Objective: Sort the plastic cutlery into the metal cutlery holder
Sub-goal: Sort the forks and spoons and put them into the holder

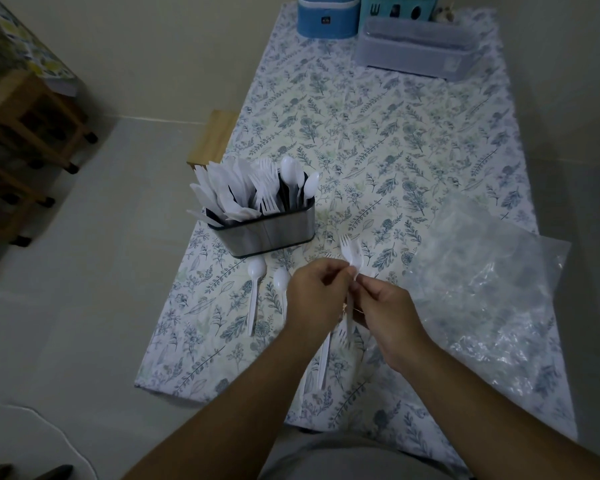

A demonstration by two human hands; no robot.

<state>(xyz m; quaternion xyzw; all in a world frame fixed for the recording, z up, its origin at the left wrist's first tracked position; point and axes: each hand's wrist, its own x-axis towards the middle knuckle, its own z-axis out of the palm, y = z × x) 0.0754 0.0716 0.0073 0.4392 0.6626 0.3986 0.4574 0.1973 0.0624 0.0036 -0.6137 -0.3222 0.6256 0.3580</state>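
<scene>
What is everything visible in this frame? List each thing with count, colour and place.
metal cutlery holder: one, silver, left-centre of table, filled with white knives, forks, spoons
spoons: two, white, lying on the cloth in front of the holder
forks: a few, white, held between both hands; exact count unclear
plastic bag: one, clear, crumpled, right side of table
tablecloth: one, white with blue-green floral print, covering table
blue container: one, far edge
teal caddy: one, far edge
clear lidded box: one, far right
wooden furniture: brown, left, on the floor
left hand: one, gripping forks
right hand: one, pinching forks
</scene>
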